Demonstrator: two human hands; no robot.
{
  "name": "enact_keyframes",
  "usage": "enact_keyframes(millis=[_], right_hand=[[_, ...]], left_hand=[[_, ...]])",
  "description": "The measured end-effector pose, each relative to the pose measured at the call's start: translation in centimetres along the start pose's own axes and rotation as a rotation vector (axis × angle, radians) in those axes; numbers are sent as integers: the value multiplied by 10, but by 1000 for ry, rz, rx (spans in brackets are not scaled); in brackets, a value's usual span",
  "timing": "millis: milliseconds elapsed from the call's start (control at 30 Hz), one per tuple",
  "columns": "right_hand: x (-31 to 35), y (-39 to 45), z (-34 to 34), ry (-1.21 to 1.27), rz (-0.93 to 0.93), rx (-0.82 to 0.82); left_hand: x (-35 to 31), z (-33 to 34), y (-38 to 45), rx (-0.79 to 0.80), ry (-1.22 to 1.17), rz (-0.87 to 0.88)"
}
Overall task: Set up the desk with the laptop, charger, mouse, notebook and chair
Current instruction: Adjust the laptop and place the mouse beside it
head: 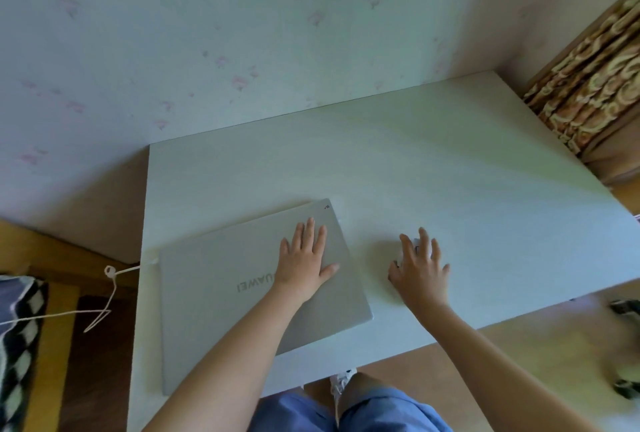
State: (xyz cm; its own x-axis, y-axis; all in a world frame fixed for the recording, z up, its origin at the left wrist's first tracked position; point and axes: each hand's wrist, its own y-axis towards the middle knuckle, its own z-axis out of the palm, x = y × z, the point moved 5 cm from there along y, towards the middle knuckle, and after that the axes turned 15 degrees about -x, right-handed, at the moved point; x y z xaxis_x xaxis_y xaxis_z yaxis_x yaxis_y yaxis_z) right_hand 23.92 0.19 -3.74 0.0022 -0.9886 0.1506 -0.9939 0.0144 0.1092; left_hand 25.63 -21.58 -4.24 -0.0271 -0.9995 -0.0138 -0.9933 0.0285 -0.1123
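The closed laptop (pixel 263 296) is lying on the desk (pixel 450 172), toward its left front corner, with the charger cable (pixel 114 288) plugged in at the laptop's left edge and trailing off the desk. It's pressed flat by the left hand (pixel 306 263), fingers straight and spread. Just right of the laptop, the mouse (pixel 417 248) is covered by the right hand (pixel 420 267), fingers spread loosely over it; whether it's actually gripped can't be told. The mouse is probably best set down with a gap kept from the laptop's right edge. Plenty of bare desk is left right of and behind the laptop.
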Motion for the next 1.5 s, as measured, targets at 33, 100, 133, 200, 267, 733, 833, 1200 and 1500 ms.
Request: enact_keyframes(millis=[33,100,133,200,267,733,833,1200,1500], right_hand=[[-3,0,1,40,6,14],[-3,2,2,97,-5,25],[-2,5,1,127,-3,28],[5,13,-5,243,25,29],[13,21,-17,484,101,6],[95,32,-105,2159,869,669],[99,35,-112,2260,868,695],[102,39,-107,2304,962,656],[102,52,-84,2011,681,658]], left_hand=[[-1,-2,0,7,-13,-7],[-2,-7,1,25,-49,-28],[-3,-11,2,32,-78,-46],[-5,-22,5,34,-166,-88],[-11,-38,7,-14,-281,-110],[-32,-167,14,-250,-790,-119],[-34,-176,18,-284,-878,-149],[-38,-176,41,-207,-709,-146],[-17,-144,43,-418,-463,-116]])
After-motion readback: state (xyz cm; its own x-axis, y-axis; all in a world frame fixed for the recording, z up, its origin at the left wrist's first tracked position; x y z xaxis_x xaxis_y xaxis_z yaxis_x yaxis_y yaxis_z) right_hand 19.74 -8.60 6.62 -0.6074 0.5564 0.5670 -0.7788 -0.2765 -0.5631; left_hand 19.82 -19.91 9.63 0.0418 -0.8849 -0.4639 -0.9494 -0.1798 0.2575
